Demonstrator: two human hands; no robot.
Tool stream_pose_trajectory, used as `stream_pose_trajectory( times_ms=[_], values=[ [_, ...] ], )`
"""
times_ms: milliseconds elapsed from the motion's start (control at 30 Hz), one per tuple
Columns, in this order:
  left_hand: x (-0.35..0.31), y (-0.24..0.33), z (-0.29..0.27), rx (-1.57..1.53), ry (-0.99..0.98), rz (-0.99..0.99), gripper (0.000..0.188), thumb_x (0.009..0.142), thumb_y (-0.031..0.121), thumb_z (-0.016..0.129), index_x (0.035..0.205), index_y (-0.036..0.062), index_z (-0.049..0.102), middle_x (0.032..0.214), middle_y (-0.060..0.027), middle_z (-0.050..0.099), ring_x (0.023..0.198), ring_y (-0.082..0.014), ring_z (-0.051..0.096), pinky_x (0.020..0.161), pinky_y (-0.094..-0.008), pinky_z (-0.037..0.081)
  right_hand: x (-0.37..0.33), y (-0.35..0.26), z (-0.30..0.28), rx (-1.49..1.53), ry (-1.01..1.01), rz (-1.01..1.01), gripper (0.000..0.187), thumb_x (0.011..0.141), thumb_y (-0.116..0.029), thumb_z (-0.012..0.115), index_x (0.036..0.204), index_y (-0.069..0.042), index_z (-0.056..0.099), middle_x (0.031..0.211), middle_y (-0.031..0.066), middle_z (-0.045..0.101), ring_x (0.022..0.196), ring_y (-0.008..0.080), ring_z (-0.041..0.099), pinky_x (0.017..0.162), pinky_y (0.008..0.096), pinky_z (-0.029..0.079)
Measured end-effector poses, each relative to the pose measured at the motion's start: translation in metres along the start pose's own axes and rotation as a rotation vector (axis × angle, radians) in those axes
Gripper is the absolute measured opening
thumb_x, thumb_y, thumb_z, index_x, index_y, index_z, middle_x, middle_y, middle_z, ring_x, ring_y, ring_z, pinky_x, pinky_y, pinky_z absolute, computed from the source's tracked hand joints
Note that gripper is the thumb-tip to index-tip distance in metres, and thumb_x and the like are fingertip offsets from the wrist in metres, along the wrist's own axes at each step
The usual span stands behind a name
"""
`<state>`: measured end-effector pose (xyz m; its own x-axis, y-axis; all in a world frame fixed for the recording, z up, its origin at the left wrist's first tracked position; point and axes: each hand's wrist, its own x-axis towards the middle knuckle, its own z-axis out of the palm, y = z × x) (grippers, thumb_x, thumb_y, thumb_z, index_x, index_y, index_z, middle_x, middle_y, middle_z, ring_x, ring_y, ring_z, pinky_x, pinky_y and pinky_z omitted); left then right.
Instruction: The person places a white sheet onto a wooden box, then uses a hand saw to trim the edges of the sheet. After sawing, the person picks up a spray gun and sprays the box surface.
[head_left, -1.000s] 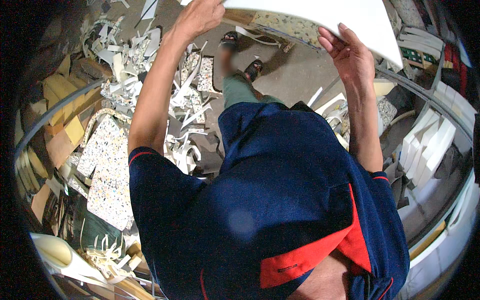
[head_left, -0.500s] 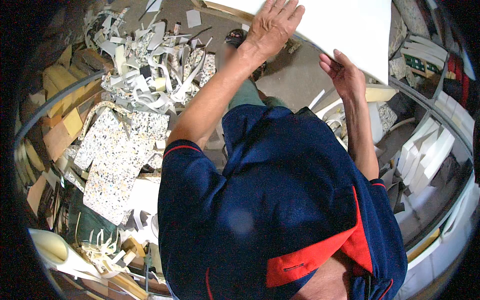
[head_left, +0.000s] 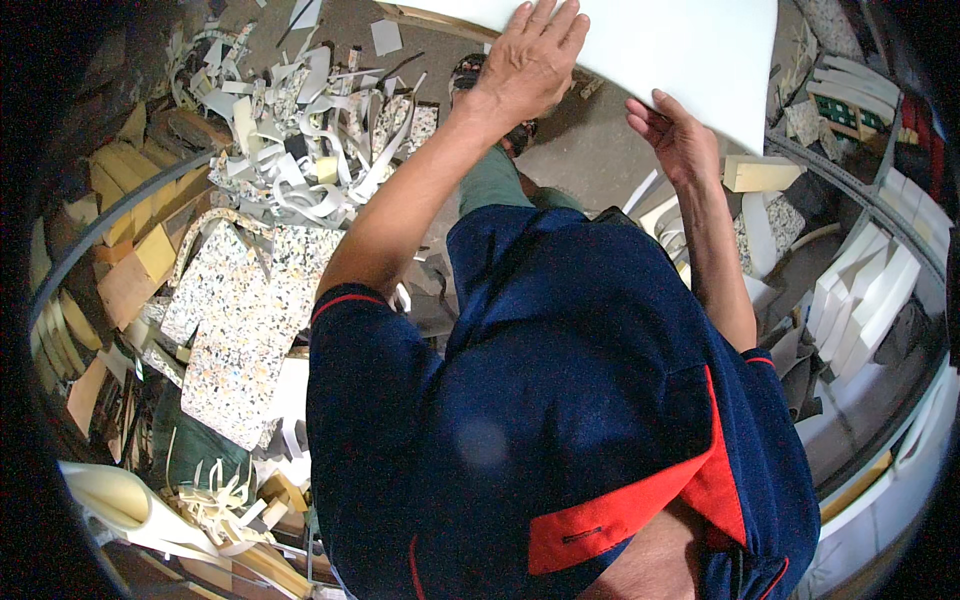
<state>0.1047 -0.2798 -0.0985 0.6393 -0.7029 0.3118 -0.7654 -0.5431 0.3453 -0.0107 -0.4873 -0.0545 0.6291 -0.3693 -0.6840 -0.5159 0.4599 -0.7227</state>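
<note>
A large white foam-like sheet [head_left: 690,60] fills the top of the view, its near edge slanting down to a corner at the right. My left hand [head_left: 525,65] lies over that edge at the sheet's left part, fingers stretched out on its surface. My right hand [head_left: 680,140] is at the near edge, closer to the right corner. Its palm faces up and to the left, with the thumb apart from the partly curled fingers. The thumb tip meets or overlaps the edge; I cannot tell whether it presses on it. Neither hand is wrapped round anything.
Curled white and speckled foam offcuts [head_left: 320,140] heap on the floor at left, with speckled foam slabs [head_left: 250,320] nearer. Yellowish foam blocks [head_left: 135,275] lie at far left. A rolled cream sheet [head_left: 120,500] is lower left. White foam pieces [head_left: 865,300] stand at right, near a block [head_left: 760,173].
The white sheet has shifted slightly up and to the left, and both hands have moved with it. The cream block near its right corner shows more fully.
</note>
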Motion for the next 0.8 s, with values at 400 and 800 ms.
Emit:
stream_pose_trajectory(
  times_ms=[400,800],
  values=[
    [0.066,-0.102,-0.032,0.117,-0.204,-0.187,0.065,0.102,0.044,0.042,0.155,0.0068,0.032,0.163,-0.0223,0.020,0.152,-0.0417,0.014,0.122,-0.0562,0.014,-0.004,0.000,0.005,-0.020,0.023,-0.056,0.039,0.096,-0.008,0.062,0.120,0.021,0.050,0.118,0.0284,0.059,0.101,0.0389,0.069,0.082,0.0348,0.063],
    [0.043,-0.081,0.009,0.179,-0.205,-0.067,0.071,0.100,0.050,0.045,0.156,0.0095,0.032,0.163,-0.0222,0.021,0.151,-0.0422,0.015,0.122,-0.0583,0.012,0.005,0.015,0.003,0.020,0.048,-0.052,0.035,0.096,-0.010,0.065,0.117,0.016,0.055,0.113,0.0231,0.063,0.101,0.0342,0.070,0.084,0.0349,0.064]
  ],
)
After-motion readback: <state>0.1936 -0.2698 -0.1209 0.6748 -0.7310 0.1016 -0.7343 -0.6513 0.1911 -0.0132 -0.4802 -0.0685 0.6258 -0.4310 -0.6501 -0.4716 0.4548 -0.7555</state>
